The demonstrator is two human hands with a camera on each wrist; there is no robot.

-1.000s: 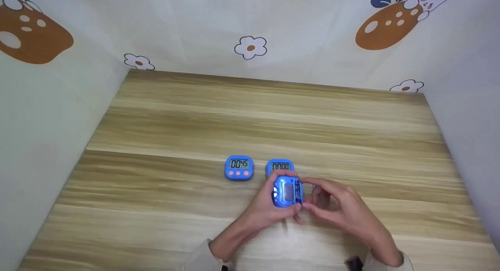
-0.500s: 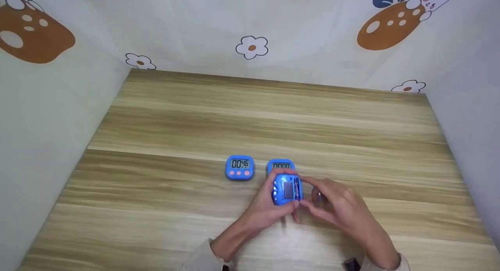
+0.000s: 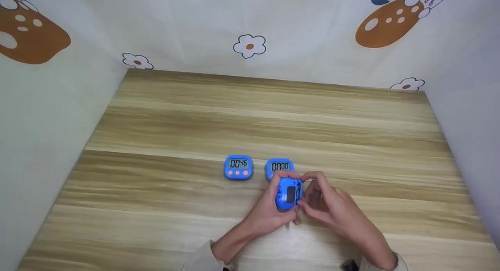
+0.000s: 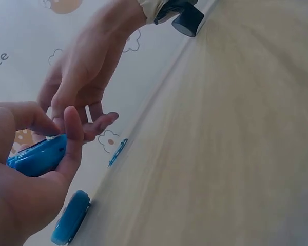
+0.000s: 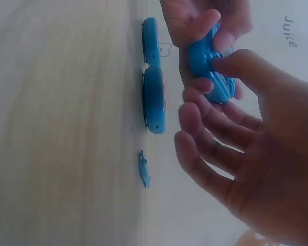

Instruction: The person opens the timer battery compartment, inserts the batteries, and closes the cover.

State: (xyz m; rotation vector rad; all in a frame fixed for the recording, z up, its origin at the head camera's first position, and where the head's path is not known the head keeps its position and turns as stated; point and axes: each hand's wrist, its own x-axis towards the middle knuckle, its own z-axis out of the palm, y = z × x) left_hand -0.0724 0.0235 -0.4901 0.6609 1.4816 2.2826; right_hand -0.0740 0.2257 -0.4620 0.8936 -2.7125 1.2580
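My left hand (image 3: 267, 210) holds a blue digital timer (image 3: 283, 198) above the table, back side up. An open battery slot with metal parts runs along the timer's right side. The thumb and index finger of my right hand (image 3: 343, 208) grip the two ends of that side. In the right wrist view, the right thumb presses on the timer (image 5: 199, 57) while the other fingers are loosely bent beneath. A second timer (image 3: 279, 164), reading 00 00, lies partly behind the left hand. To its left, a third timer (image 3: 238, 168) reads 00 46.
A small flat blue piece, like a battery cover (image 5: 144, 169), lies on the wooden table (image 3: 250, 122) beside the timers; in the head view the right hand mostly hides it. Patterned cloth walls (image 3: 297, 40) enclose the table's back and sides.
The held timer has tilted and shifted slightly down. My right index finger is more bent at its upper corner. The left timer's display has gone from 00 45 to 00 46.
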